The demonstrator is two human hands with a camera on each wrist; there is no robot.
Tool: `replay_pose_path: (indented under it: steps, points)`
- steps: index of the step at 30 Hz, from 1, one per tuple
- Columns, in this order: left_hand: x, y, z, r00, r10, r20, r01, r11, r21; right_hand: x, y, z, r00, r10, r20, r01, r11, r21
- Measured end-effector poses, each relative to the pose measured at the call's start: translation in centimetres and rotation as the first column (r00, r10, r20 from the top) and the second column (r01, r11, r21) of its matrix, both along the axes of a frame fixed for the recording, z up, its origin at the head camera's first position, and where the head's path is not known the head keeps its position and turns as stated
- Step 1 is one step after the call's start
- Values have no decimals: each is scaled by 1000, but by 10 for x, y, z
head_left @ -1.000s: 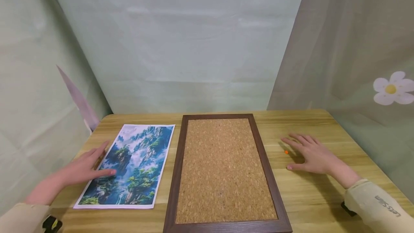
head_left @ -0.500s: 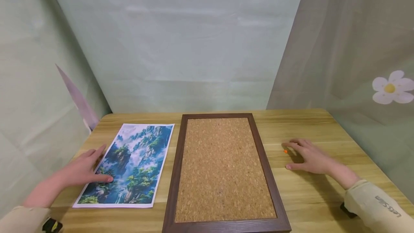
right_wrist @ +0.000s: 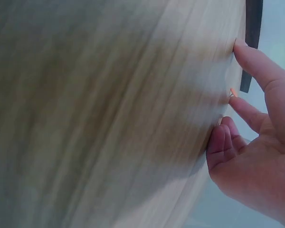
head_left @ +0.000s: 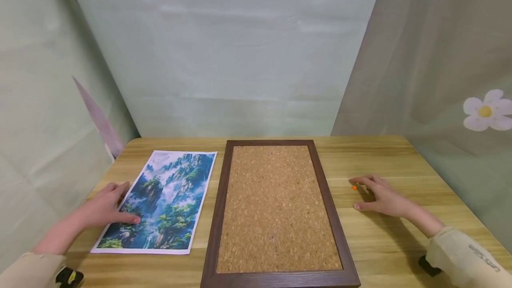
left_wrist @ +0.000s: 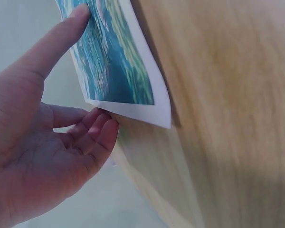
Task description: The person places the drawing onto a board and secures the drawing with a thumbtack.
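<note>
A white-bordered landscape print [head_left: 172, 208] lies on the table at the left, showing misty blue-green mountains. My left hand [head_left: 106, 206] is at its left edge. The straight thumb rests on the print, while the other fingers bend along the edge; in the left wrist view their tips [left_wrist: 107, 128] are beside the paper's margin. At the right, my right hand [head_left: 382, 197] has its thumb and index finger apart around a small bright orange piece [head_left: 354, 187]. In the right wrist view, the index fingertip is right by this orange piece [right_wrist: 233, 91], its kind too small to tell.
A cork board [head_left: 280, 210] in a dark brown frame lies mid-table between both hands. The wooden table [head_left: 368, 150] has pale curtains [head_left: 240, 57] behind it and at both sides. A white flower print [head_left: 485, 110] shows on the right curtain.
My right fingers have bent in, bringing the index fingertip closer to the orange piece. The left fingers have drawn in from a wider spread, and the thumb has shifted slightly toward me on the print.
</note>
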State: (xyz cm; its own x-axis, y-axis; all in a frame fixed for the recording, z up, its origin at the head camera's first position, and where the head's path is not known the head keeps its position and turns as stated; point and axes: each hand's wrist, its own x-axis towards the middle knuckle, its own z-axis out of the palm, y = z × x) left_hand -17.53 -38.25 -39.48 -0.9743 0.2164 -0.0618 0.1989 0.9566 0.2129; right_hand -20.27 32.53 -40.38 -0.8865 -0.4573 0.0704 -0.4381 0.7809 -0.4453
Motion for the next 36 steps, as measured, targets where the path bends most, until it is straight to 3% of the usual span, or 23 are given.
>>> replay_pose_path:
  steps: [9,18,23,29,33,36]
  points:
    - [-1,-2,-3,998,36,51,-40,997,66,-3,2,-1,998,-7,65,12,997,-75]
    - [-3,-11,-4,996,-5,84,-11,982,190,-7,4,-3,988,-19,156,41,989,-139]
    - [-6,-21,-4,986,-23,165,-23,962,271,-8,3,-2,987,-34,157,57,988,-147]
    - [-4,-34,-4,981,-69,181,4,943,334,-11,0,-3,988,-54,147,74,988,-138]
    - [-4,-38,-2,968,-56,246,-43,924,380,-12,0,-4,988,-54,143,75,986,-146]
    - [-4,-43,0,936,-70,346,-102,884,456,-12,-1,-4,988,-39,147,64,984,-164]
